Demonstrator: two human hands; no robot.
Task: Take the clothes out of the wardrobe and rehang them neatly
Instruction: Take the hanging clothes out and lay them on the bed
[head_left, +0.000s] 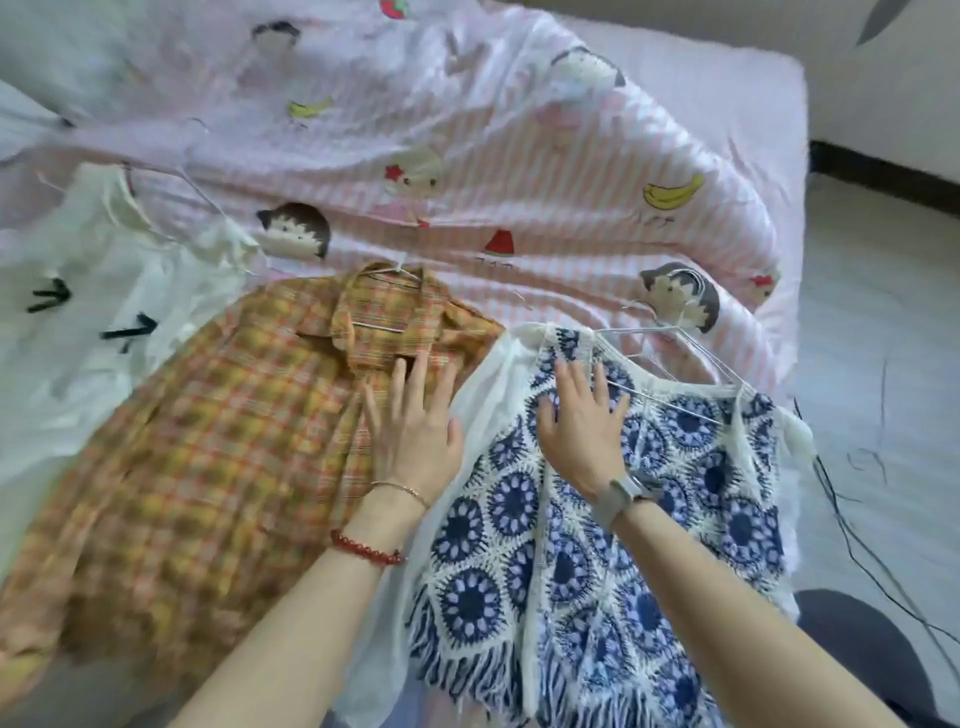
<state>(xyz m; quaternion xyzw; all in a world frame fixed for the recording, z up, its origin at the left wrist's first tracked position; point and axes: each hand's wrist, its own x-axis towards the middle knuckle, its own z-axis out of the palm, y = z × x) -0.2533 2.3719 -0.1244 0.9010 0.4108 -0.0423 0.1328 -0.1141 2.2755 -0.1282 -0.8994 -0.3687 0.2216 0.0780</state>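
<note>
Both forearms reach in from the bottom edge; left hand (413, 426) is laid flat, fingers straight, on the plaid shirt (208, 441), right hand (584, 421) spread flat on the blue crochet top (597, 545); nothing is gripped. All clothes lie on the bed (519, 156), incl. a white garment (104, 312) at left, w/ wire hangers (670, 358) inside. Fabrics are judged soft, light, limp; crochet likely snags, so each is best lifted by the hanger hook or shoulders
</note>
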